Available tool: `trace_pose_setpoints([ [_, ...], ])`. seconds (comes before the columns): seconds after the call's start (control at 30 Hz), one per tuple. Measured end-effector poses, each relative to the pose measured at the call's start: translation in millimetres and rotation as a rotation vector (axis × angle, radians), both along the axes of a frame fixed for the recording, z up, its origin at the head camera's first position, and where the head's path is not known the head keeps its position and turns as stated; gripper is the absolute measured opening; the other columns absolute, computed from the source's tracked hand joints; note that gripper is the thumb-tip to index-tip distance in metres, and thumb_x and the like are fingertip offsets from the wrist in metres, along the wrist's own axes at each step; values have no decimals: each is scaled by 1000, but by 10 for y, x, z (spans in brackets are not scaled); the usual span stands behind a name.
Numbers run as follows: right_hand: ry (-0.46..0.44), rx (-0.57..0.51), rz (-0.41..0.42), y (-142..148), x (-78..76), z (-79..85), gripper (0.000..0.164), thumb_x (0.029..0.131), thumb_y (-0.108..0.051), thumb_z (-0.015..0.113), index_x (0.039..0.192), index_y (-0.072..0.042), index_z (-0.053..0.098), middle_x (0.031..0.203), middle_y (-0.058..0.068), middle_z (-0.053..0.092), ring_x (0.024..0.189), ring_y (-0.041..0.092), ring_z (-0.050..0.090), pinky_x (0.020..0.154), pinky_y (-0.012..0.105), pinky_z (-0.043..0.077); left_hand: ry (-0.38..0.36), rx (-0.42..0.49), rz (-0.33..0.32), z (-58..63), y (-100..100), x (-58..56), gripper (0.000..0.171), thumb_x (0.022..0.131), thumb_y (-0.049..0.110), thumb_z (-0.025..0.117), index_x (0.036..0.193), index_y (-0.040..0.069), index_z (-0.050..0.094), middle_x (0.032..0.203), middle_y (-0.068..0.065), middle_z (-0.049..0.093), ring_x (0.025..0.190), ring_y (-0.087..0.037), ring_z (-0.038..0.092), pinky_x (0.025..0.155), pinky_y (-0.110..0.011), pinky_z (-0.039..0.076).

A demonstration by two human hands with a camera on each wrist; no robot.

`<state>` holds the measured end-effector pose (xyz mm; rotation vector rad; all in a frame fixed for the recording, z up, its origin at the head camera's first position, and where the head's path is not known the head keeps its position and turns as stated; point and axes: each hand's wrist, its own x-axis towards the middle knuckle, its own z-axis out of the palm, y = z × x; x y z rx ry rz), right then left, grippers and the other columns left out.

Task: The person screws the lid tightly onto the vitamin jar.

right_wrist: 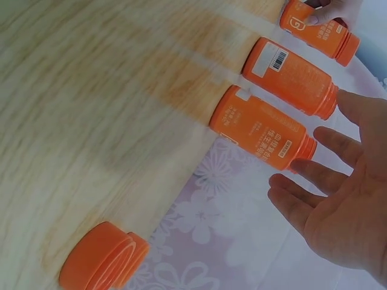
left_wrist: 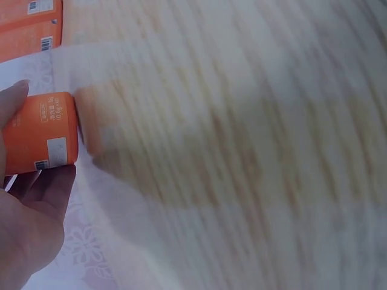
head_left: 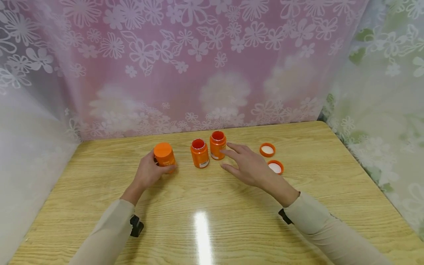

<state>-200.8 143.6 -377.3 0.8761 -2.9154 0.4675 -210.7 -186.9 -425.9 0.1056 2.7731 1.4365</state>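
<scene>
At the left of the table, my left hand [head_left: 148,172] grips an orange plastic bottle [head_left: 164,151] with its lid on, thumb and fingers around the sides. The left wrist view shows this bottle [left_wrist: 45,133] upright with its base close to the wood. Two more orange bottles, the middle one [head_left: 200,161] and the right one [head_left: 215,149], stand upright with their mouths uncovered. My right hand [head_left: 249,165] hovers beside the right bottle, fingers spread and holding nothing. In the right wrist view its fingertips [right_wrist: 300,166] are near that bottle's neck.
Two orange screw lids, a far one [head_left: 267,150] and a near one [head_left: 276,167], lie with white insides up, right of the bottles; my right wrist partly overlaps the near one. The wooden table [head_left: 232,224] ends at a pink floral curtain [head_left: 172,84], with pale curtains at both sides.
</scene>
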Motion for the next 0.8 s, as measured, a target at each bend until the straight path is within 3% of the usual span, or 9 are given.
trace_pose_setpoints([
  [0.33,-12,-12,11,20,0,-55,48,94,-43,58,135,-18,56,146,9,41,128,31,42,94,51,44,-18,15,6,-67,6,-24,67,79,26,80,130,2,42,125,-17,53,113,-33,54,94,-47,46],
  [0.53,-28,2,20,25,2,-79,49,94,-45,56,136,-19,54,147,8,39,129,31,42,94,50,44,-22,33,14,-66,28,-31,80,80,25,79,140,2,30,130,-18,48,119,-34,49,100,-49,40],
  [0.7,-28,-9,20,29,14,-96,48,94,-43,57,135,-19,55,147,8,39,128,31,42,93,51,45,11,58,9,-32,19,-14,105,79,28,80,152,12,7,137,-19,43,124,-37,45,102,-52,36],
  [0.8,-32,-12,15,34,22,-94,48,94,-44,57,135,-19,55,147,8,39,128,31,42,91,51,46,67,78,18,48,2,2,111,77,35,80,154,21,1,143,-16,37,127,-36,41,103,-53,35],
])
